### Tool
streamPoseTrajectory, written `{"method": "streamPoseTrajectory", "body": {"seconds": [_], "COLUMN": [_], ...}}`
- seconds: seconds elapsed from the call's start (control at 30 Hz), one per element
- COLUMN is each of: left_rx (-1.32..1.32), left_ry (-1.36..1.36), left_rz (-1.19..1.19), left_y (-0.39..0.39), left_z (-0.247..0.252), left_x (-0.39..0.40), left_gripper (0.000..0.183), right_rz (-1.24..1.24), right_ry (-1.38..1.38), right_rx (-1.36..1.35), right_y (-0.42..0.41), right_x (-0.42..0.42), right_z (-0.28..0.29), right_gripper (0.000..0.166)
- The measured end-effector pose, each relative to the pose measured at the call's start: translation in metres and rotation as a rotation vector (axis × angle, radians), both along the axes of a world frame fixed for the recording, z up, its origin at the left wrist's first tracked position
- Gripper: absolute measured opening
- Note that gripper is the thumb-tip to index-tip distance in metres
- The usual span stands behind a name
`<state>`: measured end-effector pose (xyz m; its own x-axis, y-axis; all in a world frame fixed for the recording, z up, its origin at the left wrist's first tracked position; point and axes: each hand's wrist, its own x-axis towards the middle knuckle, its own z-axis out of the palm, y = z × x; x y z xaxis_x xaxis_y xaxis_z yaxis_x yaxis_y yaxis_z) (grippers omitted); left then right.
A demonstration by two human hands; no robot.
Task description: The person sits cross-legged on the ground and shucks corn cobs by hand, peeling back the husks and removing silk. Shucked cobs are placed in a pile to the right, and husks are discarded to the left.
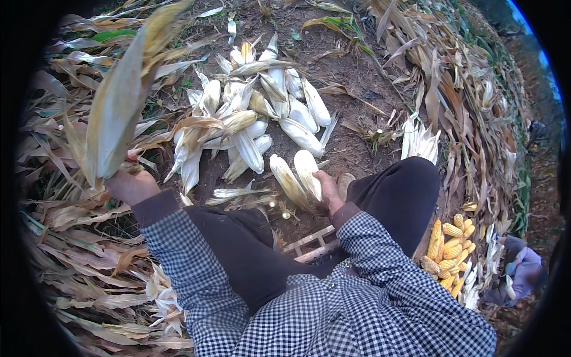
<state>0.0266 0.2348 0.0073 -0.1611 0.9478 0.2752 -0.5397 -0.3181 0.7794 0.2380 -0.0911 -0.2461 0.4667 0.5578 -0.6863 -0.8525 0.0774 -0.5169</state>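
My left hand (134, 184) is raised at the left, gripping the lower end of a corn ear in its pale dry husk (117, 111). Long husk leaves rise from it, blurred at the top. Between my knees, my right hand (329, 189) is closed around a second corn ear in a white husk (306, 167). Another husk-covered ear (286, 178) lies just left of that one on the soil. Beyond both hands is a loose heap of corn ears in their husks (254, 111); one ear in it shows bare yellow kernels (246, 51).
Dry corn stalks and leaves (80, 232) cover the left side, and a tall bank of stalks (446, 85) curves along the right. Bare yellow cobs (450, 254) are piled beyond my right leg, near another person (519, 272). A slatted wooden frame (312, 244) is beneath me.
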Motion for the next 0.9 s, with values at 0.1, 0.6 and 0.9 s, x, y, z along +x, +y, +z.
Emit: {"method": "streamPoseTrajectory", "body": {"seconds": [0.1, 0.6, 0.9], "left_rx": [-0.359, 1.086, 0.010], "left_ry": [-0.307, 1.381, 0.790], "left_rz": [0.341, -0.809, -1.227], "left_y": [0.030, -0.119, -0.107], "left_z": [-0.007, 0.010, -0.004], "left_x": [-0.115, 0.089, 0.127], "left_gripper": [0.064, 0.081, 0.059], "right_rz": [0.000, 0.660, 0.429], "right_ry": [-0.117, -0.041, -0.738], "right_rx": [-0.051, 0.544, 0.273], "right_y": [-0.008, 0.031, 0.062], "right_x": [0.008, 0.050, 0.114], "right_z": [-0.008, 0.178, 0.276], "right_gripper": [0.047, 0.042, 0.052]}}
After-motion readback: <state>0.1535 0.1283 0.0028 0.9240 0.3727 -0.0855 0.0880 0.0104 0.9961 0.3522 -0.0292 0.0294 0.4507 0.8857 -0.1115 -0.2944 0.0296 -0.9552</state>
